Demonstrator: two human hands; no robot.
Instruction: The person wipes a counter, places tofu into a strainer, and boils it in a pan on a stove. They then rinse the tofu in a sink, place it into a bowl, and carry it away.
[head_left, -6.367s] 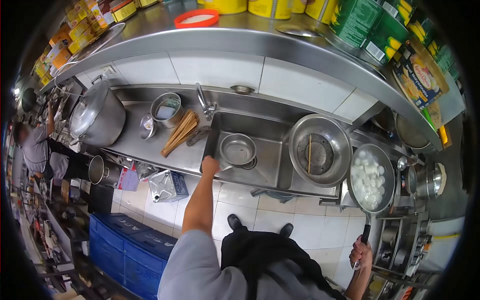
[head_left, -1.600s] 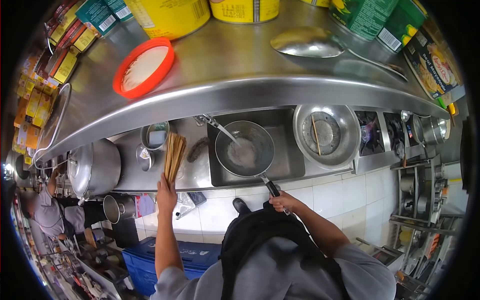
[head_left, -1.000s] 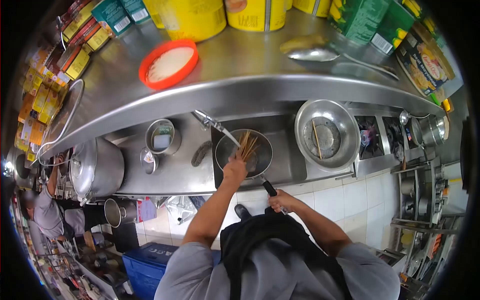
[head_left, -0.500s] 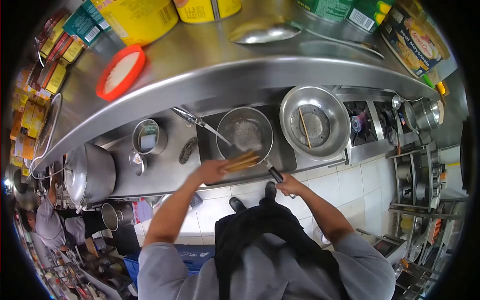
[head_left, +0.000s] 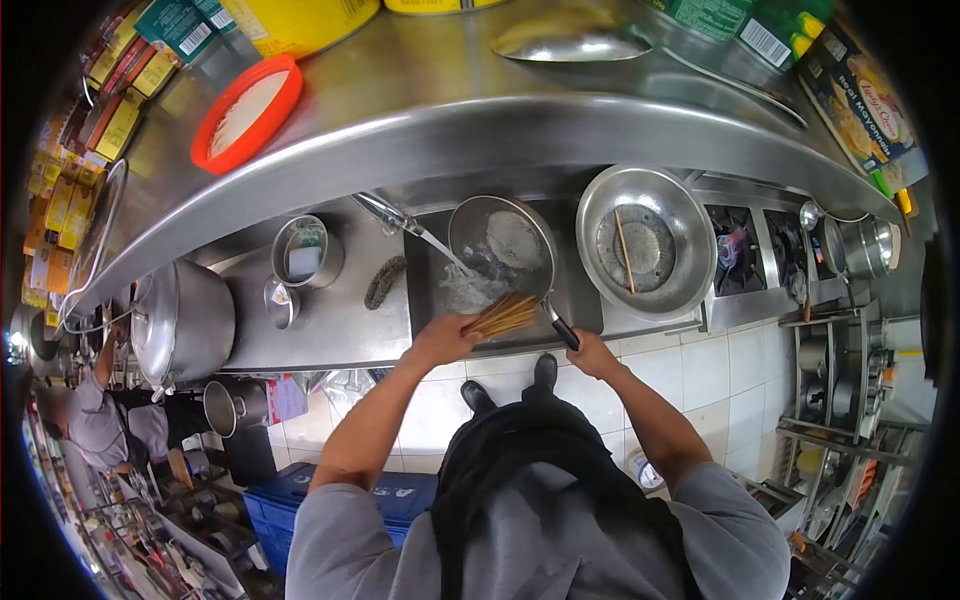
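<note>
My left hand [head_left: 440,341] is closed around a bamboo brush [head_left: 505,316], a bundle of thin sticks whose splayed ends point toward the pan's near rim. My right hand [head_left: 594,355] grips the black handle of a metal pan [head_left: 546,262]. The pan is tilted to the left over the sink [head_left: 424,268], with whitish water in it and splashing below its left rim. A stream from the faucet [head_left: 387,213] falls at that rim. A dark scouring pad [head_left: 384,283] lies on the counter left of the sink.
Right of the sink sits a large metal bowl [head_left: 590,250] with a stick in it, then a lit gas burner [head_left: 735,250]. To the left are a metal pot [head_left: 308,252] and a big lidded pot [head_left: 190,320]. A steel shelf [head_left: 480,130] overhangs; another person [head_left: 105,425] stands far left.
The pan has gone from roughly level to tipped leftward, and water now spills into the sink. Both hands have shifted slightly, the brush staying near the pan's rim.
</note>
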